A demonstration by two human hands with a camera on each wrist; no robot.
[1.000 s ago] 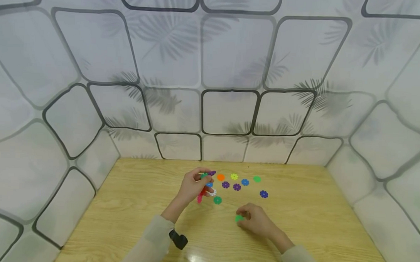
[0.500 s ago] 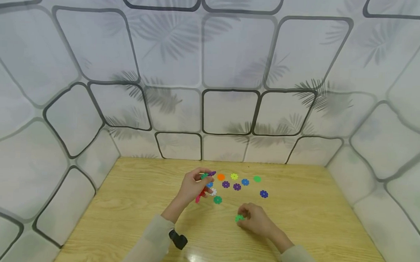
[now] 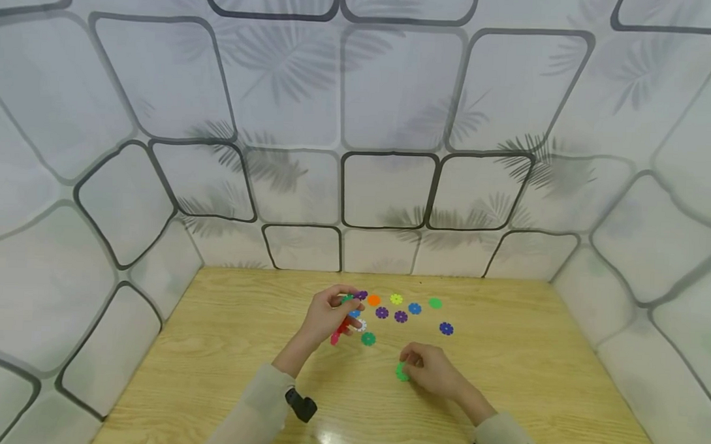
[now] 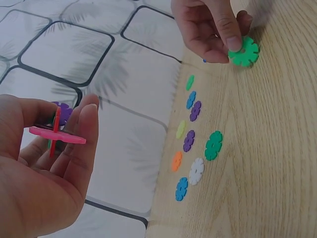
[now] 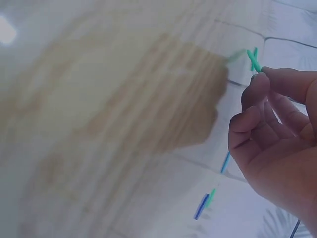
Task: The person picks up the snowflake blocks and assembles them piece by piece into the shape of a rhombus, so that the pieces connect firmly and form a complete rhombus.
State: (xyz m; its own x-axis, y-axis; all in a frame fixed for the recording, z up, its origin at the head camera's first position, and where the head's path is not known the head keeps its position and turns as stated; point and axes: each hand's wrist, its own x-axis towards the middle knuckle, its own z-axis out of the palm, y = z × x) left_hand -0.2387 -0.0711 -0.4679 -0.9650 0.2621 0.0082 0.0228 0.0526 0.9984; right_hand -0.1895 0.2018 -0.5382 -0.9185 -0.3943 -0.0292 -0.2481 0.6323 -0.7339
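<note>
My left hand [image 3: 325,316] holds a small cluster of slotted plastic snowflake discs in front of the loose ones. In the left wrist view, a pink disc [image 4: 57,136] crosses a red disc [image 4: 58,116], with a purple disc [image 4: 64,113] behind; fingers partly hide the cluster. Nearer and to the right, my right hand [image 3: 435,372] pinches a light green snowflake disc [image 3: 402,372] at its edge between thumb and finger. That disc shows edge-on in the right wrist view. Beyond the hands lie a dark green disc [image 3: 368,339] and a white disc [image 4: 196,171].
Farther back on the wooden table [image 3: 503,358] lie an orange disc [image 3: 374,301], a yellow disc [image 3: 396,299], two purple ones, blue ones and another light green disc [image 3: 435,304]. A patterned wall [image 3: 386,190] encloses the table's back and sides.
The light green disc in my right fingers has turned so more of its face shows, and has shifted slightly left. The cluster in my left hand has tilted a little; that hand stays in place.
</note>
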